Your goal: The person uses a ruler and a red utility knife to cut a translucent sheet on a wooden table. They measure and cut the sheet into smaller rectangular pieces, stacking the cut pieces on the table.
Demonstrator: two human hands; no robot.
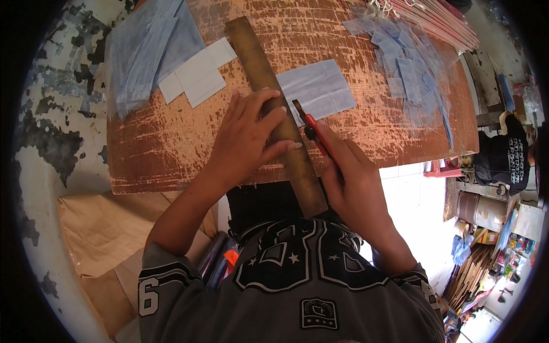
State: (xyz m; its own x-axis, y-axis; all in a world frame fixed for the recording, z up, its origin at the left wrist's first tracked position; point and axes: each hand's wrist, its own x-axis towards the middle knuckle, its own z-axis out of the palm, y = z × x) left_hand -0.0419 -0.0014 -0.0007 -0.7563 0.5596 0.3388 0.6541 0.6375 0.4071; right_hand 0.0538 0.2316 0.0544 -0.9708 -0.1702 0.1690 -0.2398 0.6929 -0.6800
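Observation:
A long brown straightedge lies slantwise over the table, its near end jutting past the front edge toward my body. My left hand holds it down, fingers bent on top and thumb pressed at its right side. In my right hand is a red utility knife, gripped with the blade pointing away from me. The blade tip is at the left part of a bluish translucent plastic sheet, close beside the straightedge. Part of that sheet's left edge is hidden by the straightedge.
Larger bluish plastic sheets and white card pieces lie at the left. Small plastic offcuts pile up at the right, near a bundle of pink sticks. The worn brown table stands beside a peeling wall.

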